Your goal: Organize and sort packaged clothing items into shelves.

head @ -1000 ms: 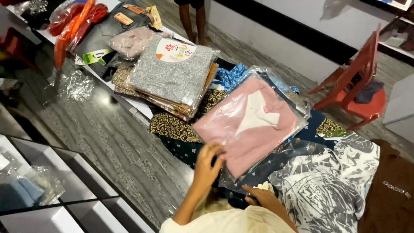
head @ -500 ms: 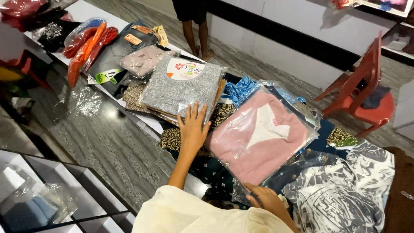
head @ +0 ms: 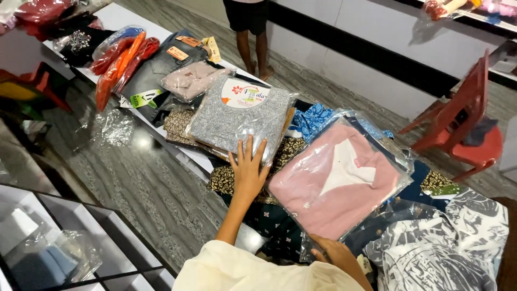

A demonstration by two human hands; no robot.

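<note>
Pink packet [head: 336, 186], gripped below by right hand [head: 335, 253]; left hand [head: 249, 170] fingers spread flat on grey packet [head: 237, 118].

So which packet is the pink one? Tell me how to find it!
Look at the long counter heaped with folded clothes in clear bags. Near its close end, just right of the grey speckled packet under the left hand, lies the pink garment packet, its bottom edge held by the right hand. It alone is plain pink with a white panel in the middle.
</note>
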